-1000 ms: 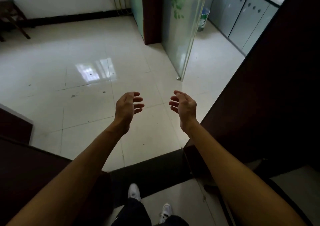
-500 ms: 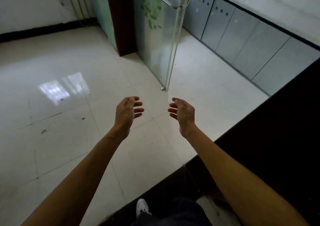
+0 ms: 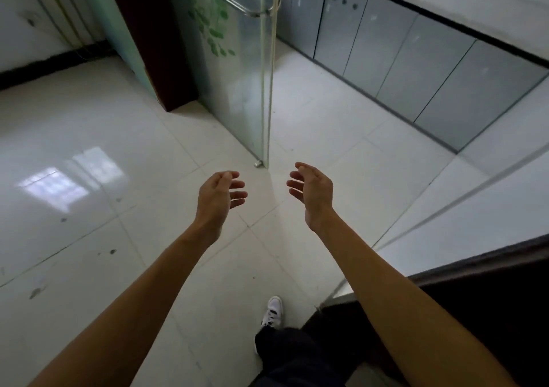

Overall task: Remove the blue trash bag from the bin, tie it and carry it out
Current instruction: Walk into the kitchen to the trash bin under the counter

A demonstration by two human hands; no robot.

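Note:
Neither the bin nor the blue trash bag shows in the head view. My left hand (image 3: 218,198) is held out in front of me over the white tiled floor, fingers loosely curled and apart, holding nothing. My right hand (image 3: 312,193) is stretched out beside it, palm turned inward, fingers apart, also holding nothing. The two hands are about a hand's width apart, just short of the bottom edge of a glass door.
A frosted glass door (image 3: 237,69) with a metal handle (image 3: 234,5) stands open edge-on straight ahead. Grey cabinets (image 3: 401,60) under a counter run along the right. A dark door frame (image 3: 490,297) is at lower right. My white shoe (image 3: 273,312) steps forward.
I have walked forward through the dark doorway; the glass door and cabinets are closer. The bin seen behind the door a second ago is out of view. Both hands stay open.

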